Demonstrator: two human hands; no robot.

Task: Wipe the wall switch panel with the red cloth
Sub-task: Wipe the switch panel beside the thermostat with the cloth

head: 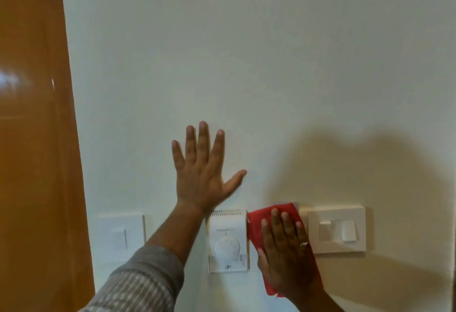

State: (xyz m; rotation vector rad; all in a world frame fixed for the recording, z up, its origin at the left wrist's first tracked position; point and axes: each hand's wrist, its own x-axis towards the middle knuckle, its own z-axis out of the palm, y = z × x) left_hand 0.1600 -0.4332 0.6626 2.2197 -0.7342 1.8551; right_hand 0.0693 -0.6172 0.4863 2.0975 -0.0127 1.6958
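Note:
A white wall switch panel (338,230) with two rockers is fixed on the wall at lower right. My right hand (286,255) lies flat on the red cloth (257,225), pressing it to the wall just left of that panel, over the panel's left edge. The cloth also touches the right side of a white thermostat (228,240) with a round dial. My left hand (204,168) rests flat on the bare wall above the thermostat, fingers spread, holding nothing.
A single white switch (119,235) sits further left on the wall. A glossy brown wooden door or frame (34,139) fills the left edge. My grey striped sleeve (140,284) crosses the bottom left.

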